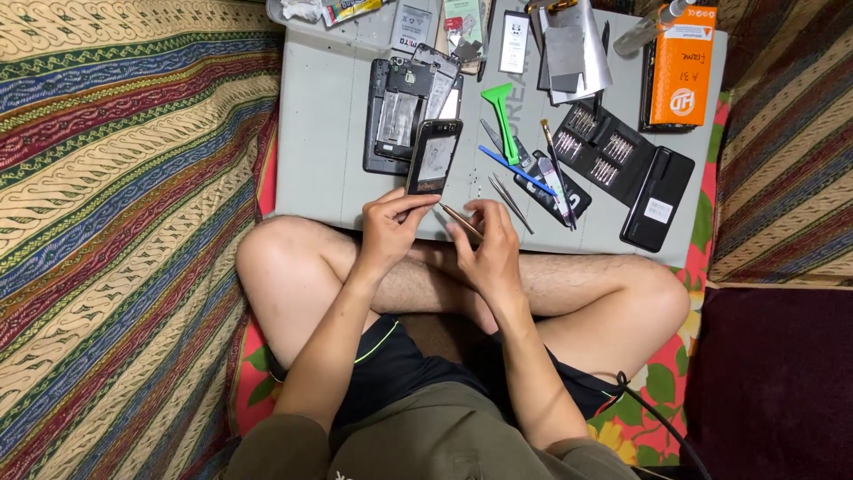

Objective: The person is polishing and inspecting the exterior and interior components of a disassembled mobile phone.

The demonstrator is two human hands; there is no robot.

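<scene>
On the near edge of a grey work mat [324, 133], a person sitting cross-legged is working over a small phone part. The left hand [388, 233] is pinching the lower end of a dark phone frame [434, 156], thumb and fingers closed on its bottom edge, holding it tilted up from the mat so that its top leans toward an opened phone body [395, 116] lying just behind it. The right hand [489, 249] is sitting just beside the left, its fingers curled together around thin metal tweezers [462, 220], whose tips are pointing toward the bottom of the frame (whether they are actually touching it cannot be made out).

Further back on the mat, a green plastic pry tool [503, 116] is lying upright beside the opened phone, with a blue spudger [515, 169] slanting just below it and a second pair of tweezers [511, 203] lying near the right hand. To the right, a black screwdriver bit case [622, 164] is lying open, and an orange box [682, 67] is resting at the mat's far right corner. Patterned striped fabric [124, 196] is covering the floor at the person's left.
</scene>
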